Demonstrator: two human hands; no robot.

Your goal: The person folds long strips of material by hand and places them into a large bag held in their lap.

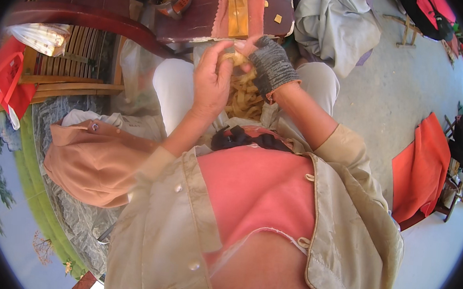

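Note:
Both my hands meet above my lap, over the front edge of a dark red seat. My left hand (213, 76) is bare and pinches a pale yellow strip (235, 58) between thumb and fingers. On the other side of the strip, my right hand (273, 66) wears a grey knitted fingerless glove and also grips it; its fingertips are blurred. Below the hands, a heap of similar yellow strips (244, 98) lies between my knees. Just beyond my fingers, a slotted wooden board (235, 12) rests on a pink cloth (257, 12).
The dark red seat (202, 20) also carries a round tin (171, 0) and small yellow scraps (278, 18). A grey cloth (334, 26) hangs at its right. To my left are a brown garment (92, 154) and a slatted wooden bench (69, 85). Red fabric (423, 167) covers something at right.

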